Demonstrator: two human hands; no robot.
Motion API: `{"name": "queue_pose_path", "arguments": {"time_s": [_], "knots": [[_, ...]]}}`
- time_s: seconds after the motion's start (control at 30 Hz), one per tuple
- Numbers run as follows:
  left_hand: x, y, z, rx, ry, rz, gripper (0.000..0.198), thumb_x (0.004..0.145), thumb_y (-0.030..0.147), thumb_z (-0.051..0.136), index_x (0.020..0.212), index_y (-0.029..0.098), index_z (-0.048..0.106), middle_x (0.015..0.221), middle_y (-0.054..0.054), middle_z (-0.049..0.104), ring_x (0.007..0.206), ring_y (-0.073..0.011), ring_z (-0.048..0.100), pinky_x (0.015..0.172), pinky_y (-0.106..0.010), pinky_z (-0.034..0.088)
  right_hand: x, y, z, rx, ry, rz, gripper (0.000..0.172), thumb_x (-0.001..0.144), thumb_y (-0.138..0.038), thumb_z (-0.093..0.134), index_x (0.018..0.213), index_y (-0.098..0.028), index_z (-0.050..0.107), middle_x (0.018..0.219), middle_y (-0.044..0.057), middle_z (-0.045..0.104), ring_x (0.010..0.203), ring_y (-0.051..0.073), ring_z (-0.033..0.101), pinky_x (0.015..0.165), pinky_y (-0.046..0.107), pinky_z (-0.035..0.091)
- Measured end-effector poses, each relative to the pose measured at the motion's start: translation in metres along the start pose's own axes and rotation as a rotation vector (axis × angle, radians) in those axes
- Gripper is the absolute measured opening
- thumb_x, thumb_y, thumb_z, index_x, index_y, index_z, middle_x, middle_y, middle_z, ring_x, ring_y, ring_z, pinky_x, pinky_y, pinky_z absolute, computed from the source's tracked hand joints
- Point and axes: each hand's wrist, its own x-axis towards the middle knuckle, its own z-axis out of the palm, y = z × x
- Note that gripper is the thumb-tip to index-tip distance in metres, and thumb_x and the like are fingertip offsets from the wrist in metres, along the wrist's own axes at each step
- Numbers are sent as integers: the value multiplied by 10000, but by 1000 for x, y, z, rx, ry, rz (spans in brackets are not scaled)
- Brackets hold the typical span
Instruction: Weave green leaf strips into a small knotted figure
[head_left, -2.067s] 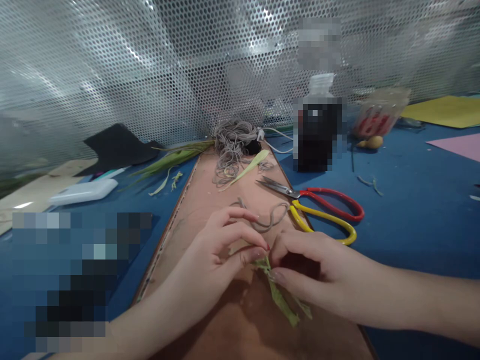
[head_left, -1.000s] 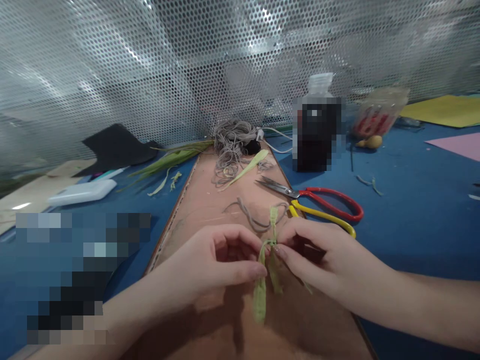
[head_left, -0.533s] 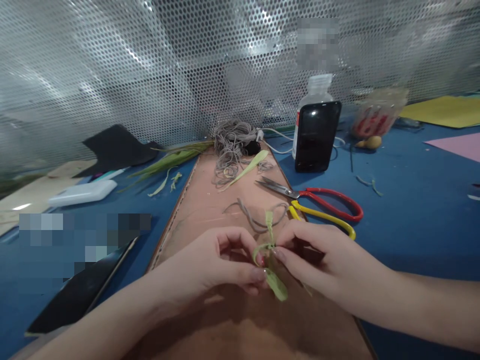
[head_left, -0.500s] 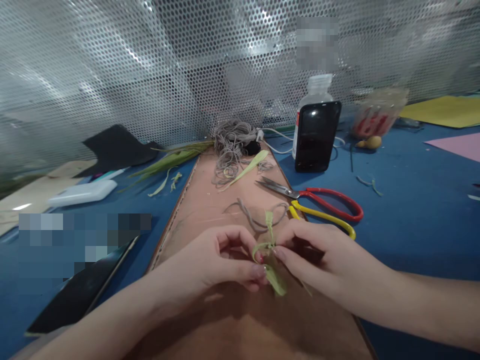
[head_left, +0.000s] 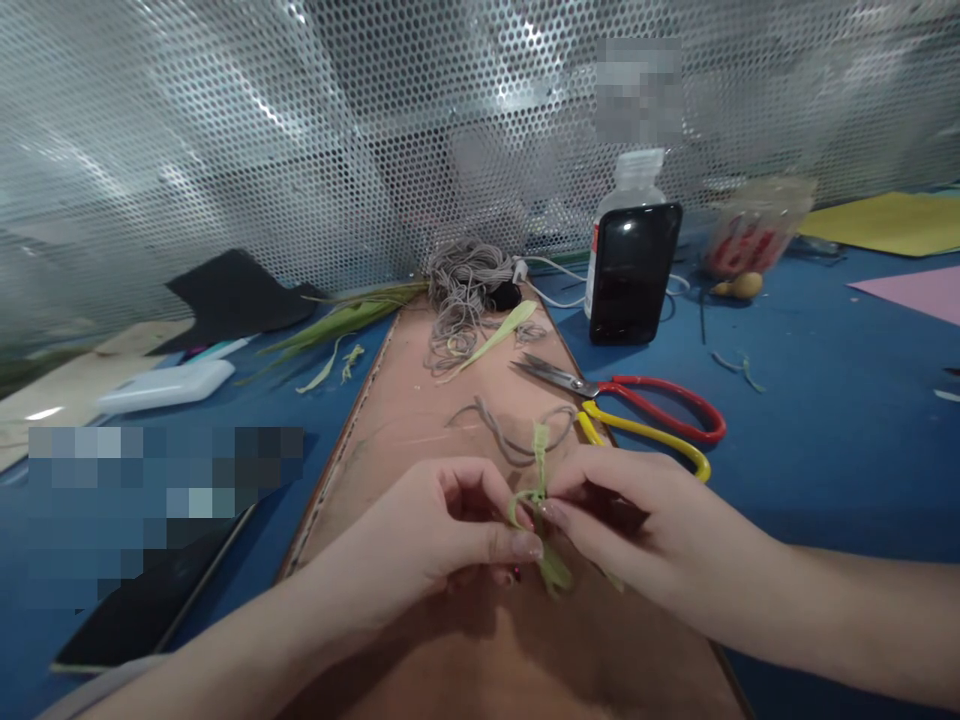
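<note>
- Reference: clock positions are read from the point where the two hands meet. 12 o'clock points away from the person.
- Perforated metal screen: closes the far side from 10 to 2 o'clock.
- Blue surface: carries every item listed below.
- Brown board: lies on the surface along the 6 to 12 o'clock line, directly under both hands.
- Left hand: thumb and fingertips pinched closed on the green leaf strip, remaining fingers curled in.
- Right hand: thumb and forefinger pinched closed on the same strip, from the 3 o'clock side.
- Scissors: red and yellow handles, blades slightly apart, lying near at 1 to 2 o'clock.
- Phone: propped upright against a clear bottle, at 1 o'clock, well apart.
- Grey cord bundle: at 12 o'clock, on the far end of the board.
- Green leaf strip: held just above the board between both pinches. It forms a small loop, with one end standing up and one hanging down.
- Loose cord piece: on the board, just beyond the fingertips.
- Fault risk 1: the strip looks thin and fibrous, so opposing pulls from the two pinches could split or snap it at the loop.
- Fault risk 2: easing either pinch could let the loop spring open.
- Fault risk 3: a wide sweep of the right hand could strike the scissor blades.
- Markings: no legible writing. The bottle shows a red label edge, and the phone hides the rest of it.
</note>
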Motion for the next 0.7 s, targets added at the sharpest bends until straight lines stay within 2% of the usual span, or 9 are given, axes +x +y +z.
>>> {"name": "queue_pose_path", "arguments": {"time_s": [0.27,0.4,0.6,0.7], "knots": [[1,-4,2,-4,-26,40,171,673,187,679,698,155,513,531,39,595,394,-41,516,322,-91,269,-1,-1,2,-10,5,-17,128,840,-180,441,733,-174,510,632,-22,508,531,77,434,467,190,355],[1,-5,2,43,-35,57,213,655,190,693,736,166,498,580,38,596,415,-45,511,334,-97,287,-2,-2,2,-15,19,-49,100,822,-151,459,739,-172,510,633,-24,510,531,74,435,470,180,360],[-1,-1,1,135,-57,38,134,664,227,677,747,139,619,566,45,556,411,-25,392,363,-122,271,-3,-4,2,-55,52,-95,93,809,-138,477,730,-171,514,631,-26,506,540,74,435,490,180,366],[-3,0,1,190,-48,24,143,675,261,666,737,135,640,532,37,560,417,-38,386,375,-139,267,-3,-4,2,-63,47,-97,91,810,-131,470,740,-166,516,642,-23,514,550,74,443,497,178,367]]}}
